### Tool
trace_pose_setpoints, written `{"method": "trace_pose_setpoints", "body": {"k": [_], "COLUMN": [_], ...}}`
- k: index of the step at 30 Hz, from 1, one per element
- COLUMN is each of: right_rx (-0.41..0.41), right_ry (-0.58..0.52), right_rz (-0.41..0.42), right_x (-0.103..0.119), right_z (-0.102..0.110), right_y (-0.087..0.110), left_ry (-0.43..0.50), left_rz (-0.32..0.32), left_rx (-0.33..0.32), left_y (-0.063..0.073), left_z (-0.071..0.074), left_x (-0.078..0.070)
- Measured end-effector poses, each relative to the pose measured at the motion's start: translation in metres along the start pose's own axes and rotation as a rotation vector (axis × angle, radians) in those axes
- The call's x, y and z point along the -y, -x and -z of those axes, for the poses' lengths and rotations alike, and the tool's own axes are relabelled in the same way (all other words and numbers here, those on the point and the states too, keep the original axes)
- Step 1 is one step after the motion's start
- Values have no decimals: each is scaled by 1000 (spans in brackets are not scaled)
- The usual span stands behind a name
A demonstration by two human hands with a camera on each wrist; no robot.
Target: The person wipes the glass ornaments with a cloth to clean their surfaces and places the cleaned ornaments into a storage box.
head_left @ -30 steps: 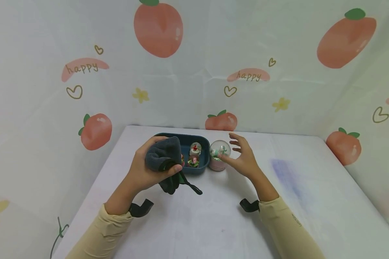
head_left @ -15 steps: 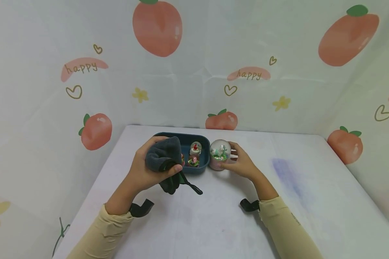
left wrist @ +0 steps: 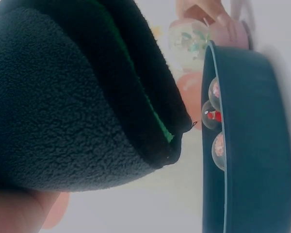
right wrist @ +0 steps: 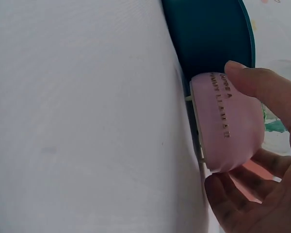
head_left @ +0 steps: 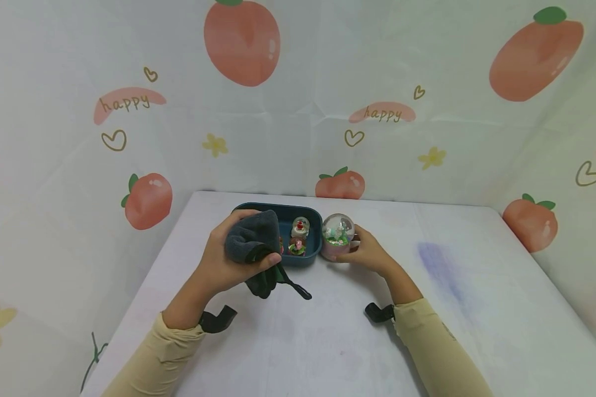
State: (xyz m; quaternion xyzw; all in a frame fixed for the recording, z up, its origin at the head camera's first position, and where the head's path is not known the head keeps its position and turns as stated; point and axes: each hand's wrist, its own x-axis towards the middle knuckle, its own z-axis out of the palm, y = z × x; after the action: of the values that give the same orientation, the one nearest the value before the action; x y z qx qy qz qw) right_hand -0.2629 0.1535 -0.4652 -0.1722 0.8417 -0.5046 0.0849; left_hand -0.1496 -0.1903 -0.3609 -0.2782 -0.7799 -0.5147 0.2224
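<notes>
My left hand [head_left: 218, 267] grips a folded dark grey-blue cloth [head_left: 252, 238] with a hanging loop, held in the air in front of the blue box. The cloth fills much of the left wrist view. At the box's right side stands a snow globe [head_left: 339, 230], a clear dome with green and white figures inside. My right hand [head_left: 372, 255] holds it by its pink base [right wrist: 228, 126], thumb on one side and fingers on the other. Raised lettering shows on that base in the right wrist view.
A dark blue rectangular box [head_left: 303, 261] stands at the back of the white table [head_left: 318, 342]. Several small glass globes, one with a red figure [head_left: 300, 226], lie inside it. The cloth hides its left part. Behind the table hangs a peach-printed curtain [head_left: 278, 143].
My right hand, open beside the snow globe a second ago, has closed in on it and slid down to its pink base. My left hand and the cloth have barely moved.
</notes>
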Motion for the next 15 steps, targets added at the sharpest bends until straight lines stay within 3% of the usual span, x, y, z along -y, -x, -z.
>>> {"method": "trace_pose_setpoints", "body": {"k": [15], "right_rx": [15], "right_ry": [-6], "right_rz": [9], "right_x": [-5], "right_z": [0], "right_y": [-5], "left_ry": [16], "left_rz": [1], "left_rx": [7], "left_y": [0], "left_z": [-2], "left_x": [-1]}}
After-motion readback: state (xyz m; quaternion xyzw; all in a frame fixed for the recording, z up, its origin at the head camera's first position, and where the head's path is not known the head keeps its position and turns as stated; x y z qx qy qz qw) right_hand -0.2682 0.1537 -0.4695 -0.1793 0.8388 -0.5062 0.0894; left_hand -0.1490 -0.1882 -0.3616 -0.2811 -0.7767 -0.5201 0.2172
